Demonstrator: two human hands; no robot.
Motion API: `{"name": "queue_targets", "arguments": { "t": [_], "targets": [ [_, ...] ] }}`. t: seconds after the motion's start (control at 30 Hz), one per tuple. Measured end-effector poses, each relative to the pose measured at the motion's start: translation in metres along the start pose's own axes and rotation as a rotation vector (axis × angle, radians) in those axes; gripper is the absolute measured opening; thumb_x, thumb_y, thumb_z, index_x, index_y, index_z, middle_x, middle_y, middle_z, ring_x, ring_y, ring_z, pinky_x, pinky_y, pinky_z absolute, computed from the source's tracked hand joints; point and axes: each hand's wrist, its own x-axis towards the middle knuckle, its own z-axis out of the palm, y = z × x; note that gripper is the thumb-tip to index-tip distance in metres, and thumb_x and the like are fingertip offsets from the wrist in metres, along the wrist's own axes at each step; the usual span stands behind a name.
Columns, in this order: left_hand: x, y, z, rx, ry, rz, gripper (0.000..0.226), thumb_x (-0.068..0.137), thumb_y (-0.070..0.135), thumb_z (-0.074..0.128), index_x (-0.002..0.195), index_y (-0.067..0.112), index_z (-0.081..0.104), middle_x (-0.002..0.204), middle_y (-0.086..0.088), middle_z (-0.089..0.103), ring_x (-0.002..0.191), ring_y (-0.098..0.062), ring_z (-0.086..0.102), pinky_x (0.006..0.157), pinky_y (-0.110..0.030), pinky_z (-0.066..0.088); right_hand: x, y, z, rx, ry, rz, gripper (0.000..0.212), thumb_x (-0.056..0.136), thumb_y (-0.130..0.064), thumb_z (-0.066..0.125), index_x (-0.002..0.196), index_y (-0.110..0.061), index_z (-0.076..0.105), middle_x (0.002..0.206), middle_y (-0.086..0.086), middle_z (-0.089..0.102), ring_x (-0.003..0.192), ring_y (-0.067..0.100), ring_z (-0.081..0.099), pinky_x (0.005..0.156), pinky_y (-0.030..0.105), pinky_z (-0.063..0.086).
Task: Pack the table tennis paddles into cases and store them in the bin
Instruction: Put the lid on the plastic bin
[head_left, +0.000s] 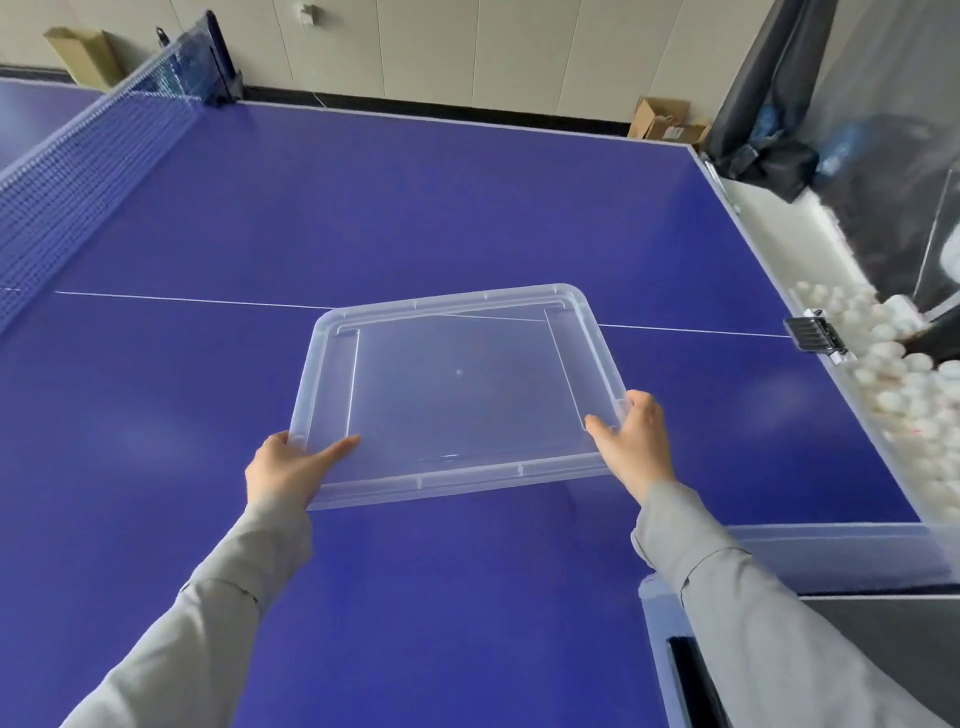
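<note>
Clear plastic lid (457, 384), both hands (291, 467) gripping

The blue worktop (260, 234) lies open and flat from the near edge out to the net (78, 171), which walls off its left side. A clear lid (457, 395), gripped at its near corners by the left hand (288, 467) and right hand (634, 447), takes up the middle. Along the right edge a trough of white balls (893, 384) and a dark hanging sheet (769, 104) block passage. At the near right corner stands what seems to be a clear bin (841, 545).
</note>
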Motion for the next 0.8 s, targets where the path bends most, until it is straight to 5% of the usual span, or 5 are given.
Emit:
{"name": "queue_targets", "arguments": {
  "t": [0.1, 0.3, 0.47, 0.57, 0.8],
  "targets": [
    [-0.038, 0.016, -0.013, -0.034, 0.015, 0.03, 0.045, 0.065, 0.04, 0.081, 0.071, 0.012, 0.047, 0.071, -0.001, 0.044, 0.064, -0.02, 0.04, 0.052, -0.029, 0.03, -0.007, -0.001, -0.037, 0.033, 0.034, -0.043, 0.053, 0.082, -0.026, 0.065, 0.125, -0.005, 0.043, 0.128, 0.01, 0.045, 0.102, 0.024, 0.05, 0.089, 0.039, 0.044],
    [-0.151, 0.041, -0.011, -0.117, 0.058, 0.111, 0.046, 0.064, 0.039, 0.083, 0.089, 0.012, 0.056, 0.076, 0.005, 0.05, 0.064, -0.012, 0.046, 0.051, -0.026, 0.034, -0.032, 0.035, -0.124, 0.055, 0.078, -0.129, 0.054, 0.082, -0.026, 0.066, 0.125, -0.002, 0.046, 0.12, 0.01, 0.049, 0.105, 0.025, 0.051, 0.081, 0.03, 0.039],
    [-0.266, 0.038, 0.027, -0.089, 0.072, 0.157, 0.049, 0.063, 0.042, 0.082, 0.091, 0.013, 0.054, 0.083, 0.002, 0.054, 0.067, -0.012, 0.048, 0.051, -0.025, 0.034, -0.062, 0.111, -0.21, 0.023, 0.071, -0.126, 0.054, 0.084, -0.03, 0.065, 0.127, -0.004, 0.046, 0.124, 0.014, 0.05, 0.117, 0.032, 0.049, 0.09, 0.035, 0.04],
    [-0.33, 0.026, 0.067, -0.093, 0.049, 0.171, 0.059, 0.063, 0.041, 0.083, 0.104, 0.012, 0.051, 0.094, -0.001, 0.055, 0.079, -0.018, 0.052, 0.058, -0.026, 0.036, -0.081, 0.171, -0.26, 0.021, 0.105, -0.163, 0.043, 0.078, -0.032, 0.066, 0.109, -0.006, 0.052, 0.106, 0.013, 0.052, 0.104, 0.031, 0.052, 0.083, 0.035, 0.039],
    [-0.435, -0.011, 0.141, -0.035, -0.024, 0.258, 0.068, 0.062, 0.038, 0.085, 0.111, 0.009, 0.048, 0.111, -0.006, 0.05, 0.104, -0.026, 0.051, 0.085, -0.038, 0.045, -0.138, 0.286, -0.345, -0.038, 0.126, -0.078, 0.058, 0.081, -0.015, 0.068, 0.131, 0.004, 0.045, 0.124, 0.025, 0.051, 0.119, 0.038, 0.047, 0.1, 0.042, 0.038]
  ]
}}
